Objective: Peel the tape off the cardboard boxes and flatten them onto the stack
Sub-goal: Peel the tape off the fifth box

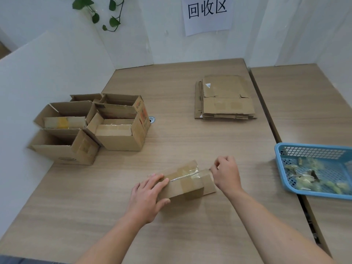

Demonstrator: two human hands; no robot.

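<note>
A small taped cardboard box (pixel 187 184) lies on the wooden table near me. Clear tape (pixel 185 176) runs along its top seam. My left hand (pixel 150 195) holds the box's left end, fingers over the top and thumb at the front. My right hand (pixel 225 173) sits at the box's right end with curled fingers, pinching the tape's end there. A stack of flattened cardboard (pixel 225 99) lies at the far right of the table.
Several open cardboard boxes (pixel 91 126) stand at the left by a white partition. A blue plastic basket (pixel 316 168) with crumpled tape pieces sits at the right, across the gap between two tables. White walls close the back.
</note>
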